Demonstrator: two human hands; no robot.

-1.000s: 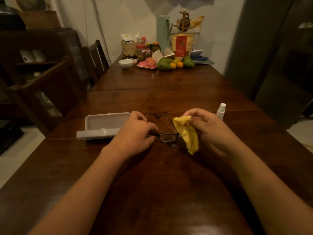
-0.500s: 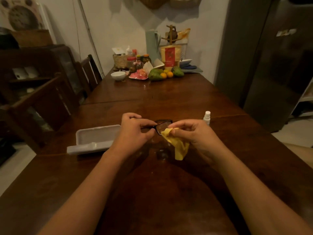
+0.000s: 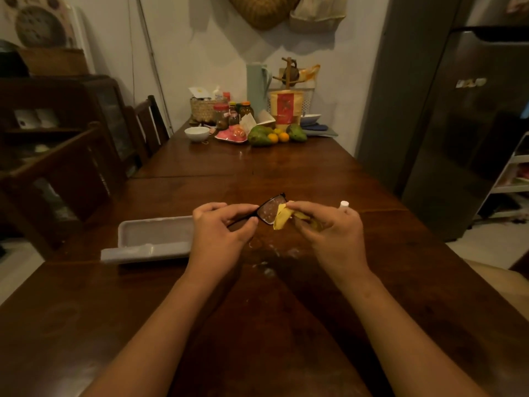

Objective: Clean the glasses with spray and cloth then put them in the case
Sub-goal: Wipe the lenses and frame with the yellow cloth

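Black-framed glasses (image 3: 269, 210) are held above the wooden table (image 3: 257, 325), one lens showing spray droplets. My left hand (image 3: 221, 234) pinches the frame from the left side. My right hand (image 3: 329, 233) grips a yellow cloth (image 3: 282, 219) and presses it against the right edge of that lens. An open grey glasses case (image 3: 154, 242) lies on the table just left of my left hand. The white top of a small spray bottle (image 3: 343, 204) peeks out behind my right hand; the rest of it is hidden.
Fruit (image 3: 262, 136), jars, a white bowl (image 3: 197, 133), a basket and a green flask (image 3: 257, 88) crowd the table's far end. Dark wooden chairs (image 3: 86, 167) stand along the left. A grey fridge (image 3: 458, 124) stands on the right. Wet spots (image 3: 266, 267) mark the table below the glasses.
The glasses were lifted off the table and turned so a lens faces me. The right hand brought the yellow cloth up onto the lens. The view tilted upward.
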